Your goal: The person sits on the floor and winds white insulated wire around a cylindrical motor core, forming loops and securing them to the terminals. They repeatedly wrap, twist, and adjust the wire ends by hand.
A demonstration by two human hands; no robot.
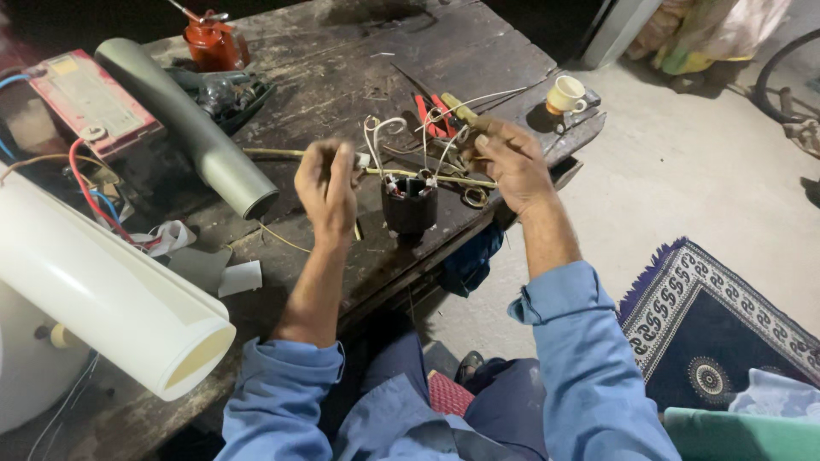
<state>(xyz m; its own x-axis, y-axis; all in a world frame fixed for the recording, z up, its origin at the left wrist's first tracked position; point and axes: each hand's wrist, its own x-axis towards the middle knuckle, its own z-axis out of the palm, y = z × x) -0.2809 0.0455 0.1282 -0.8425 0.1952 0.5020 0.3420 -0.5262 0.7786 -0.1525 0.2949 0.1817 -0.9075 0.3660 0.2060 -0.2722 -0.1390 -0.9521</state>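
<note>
A small dark motor stator (408, 205) stands on the wooden worktop (342, 77) between both hands, white wires (380, 137) rising from it; left hand (327, 186) pinches one lead, right hand (510, 156) pinches another beside red pliers (431, 118).

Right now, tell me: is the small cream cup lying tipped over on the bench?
No. The small cream cup stands upright near the far right edge of the wooden bench, its open mouth facing up.
</note>
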